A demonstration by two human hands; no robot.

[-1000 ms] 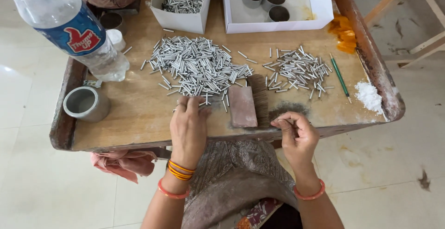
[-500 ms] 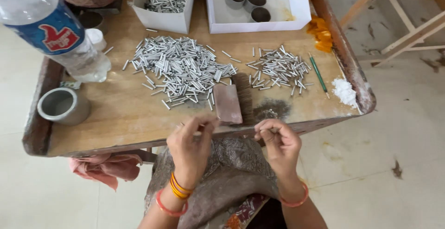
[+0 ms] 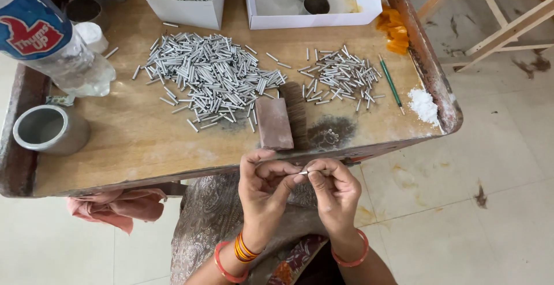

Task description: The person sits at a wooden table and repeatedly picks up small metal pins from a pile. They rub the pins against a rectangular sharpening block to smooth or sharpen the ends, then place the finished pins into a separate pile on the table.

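Note:
My left hand [image 3: 264,190] and my right hand [image 3: 332,190] meet over my lap, just in front of the low wooden table [image 3: 133,141]. Together their fingertips pinch one small silver tube [image 3: 304,172]. On the table behind them lie a large heap of silver tubes [image 3: 208,77] and a smaller heap of shorter tubes [image 3: 340,77]. A reddish-brown block [image 3: 274,123] and a dark brush [image 3: 296,112] lie between the heaps, close to the table's front edge.
A clear plastic bottle [image 3: 52,42] and a metal cup [image 3: 49,129] stand at the left. At the back are a white box of tubes [image 3: 184,11] and a white box with metal cups [image 3: 311,17]. A green pencil [image 3: 391,83], white powder [image 3: 424,106], orange petals [image 3: 395,28]; a pink cloth [image 3: 115,207] hangs below.
Both hands have drawn back from the table's front edge to my lap and come together on one small tube. The view has shifted slightly.

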